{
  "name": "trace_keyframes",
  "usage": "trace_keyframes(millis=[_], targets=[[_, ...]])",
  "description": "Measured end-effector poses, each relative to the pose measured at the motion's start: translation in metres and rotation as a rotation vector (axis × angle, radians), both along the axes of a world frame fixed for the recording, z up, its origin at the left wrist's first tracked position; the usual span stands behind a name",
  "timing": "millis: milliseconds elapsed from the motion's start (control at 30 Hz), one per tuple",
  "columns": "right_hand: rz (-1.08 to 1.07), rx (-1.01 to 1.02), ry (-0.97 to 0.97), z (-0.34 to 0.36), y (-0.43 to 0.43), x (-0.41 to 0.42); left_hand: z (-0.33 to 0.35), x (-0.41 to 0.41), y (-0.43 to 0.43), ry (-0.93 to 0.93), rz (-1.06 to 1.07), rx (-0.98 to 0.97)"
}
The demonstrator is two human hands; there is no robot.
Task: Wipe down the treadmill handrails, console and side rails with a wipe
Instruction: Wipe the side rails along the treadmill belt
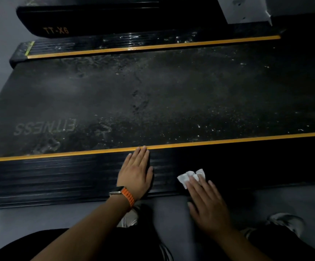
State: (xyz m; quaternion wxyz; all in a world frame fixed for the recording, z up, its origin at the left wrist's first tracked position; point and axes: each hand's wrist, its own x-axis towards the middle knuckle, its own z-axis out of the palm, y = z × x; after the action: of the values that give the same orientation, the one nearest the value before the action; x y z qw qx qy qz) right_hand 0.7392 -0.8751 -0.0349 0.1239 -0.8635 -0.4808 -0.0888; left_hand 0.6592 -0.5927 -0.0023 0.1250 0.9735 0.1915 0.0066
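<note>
1. Near side rail (58,178): black, ribbed, with a yellow stripe (228,141) along its belt edge.
2. Left grip (137,172): flat, palm down on the near side rail. Fingers are straight and together, tips at the yellow stripe, holding nothing.
3. Right grip (209,206): over the rail's outer edge. Fingers are straight and slightly spread, pressing down on the wipe, not curled round it.
4. Wipe (186,178): white, crumpled, lying on the near side rail under the right fingertips, part poking out ahead.
5. Belt (153,100): just beyond the rail, dusty and speckled.
6. Far side rail (115,43): across the belt from the near rail, with shiny streaks.
7. Watch (123,194): orange band, at the rail's outer edge.
</note>
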Motion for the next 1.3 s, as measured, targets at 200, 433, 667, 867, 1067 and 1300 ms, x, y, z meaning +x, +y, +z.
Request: trace_keyframes(millis=[200,433,667,867,1067,1300], targets=[[0.147,-0.114,0.031,0.011,0.076,-0.031,-0.001,-0.003,0.001,-0.063,0.058,-0.029],[0.057,-0.145,-0.018,0.0,0.025,0.002,0.002,-0.002,0.0,-0.052,0.054,-0.026],[0.062,-0.154,0.112,0.011,0.087,-0.025,0.0,-0.004,0.001,-0.077,0.055,-0.026],[-0.003,-0.191,0.091,0.008,0.054,0.009,0.002,-0.003,0.001,-0.048,0.052,-0.028],[-0.097,-0.166,0.14,0.016,0.071,0.002,-0.001,-0.003,0.001,-0.051,0.047,-0.023],[0.024,-0.202,0.135,0.018,0.09,0.011,-0.002,-0.003,0.002,-0.076,0.048,-0.017]])
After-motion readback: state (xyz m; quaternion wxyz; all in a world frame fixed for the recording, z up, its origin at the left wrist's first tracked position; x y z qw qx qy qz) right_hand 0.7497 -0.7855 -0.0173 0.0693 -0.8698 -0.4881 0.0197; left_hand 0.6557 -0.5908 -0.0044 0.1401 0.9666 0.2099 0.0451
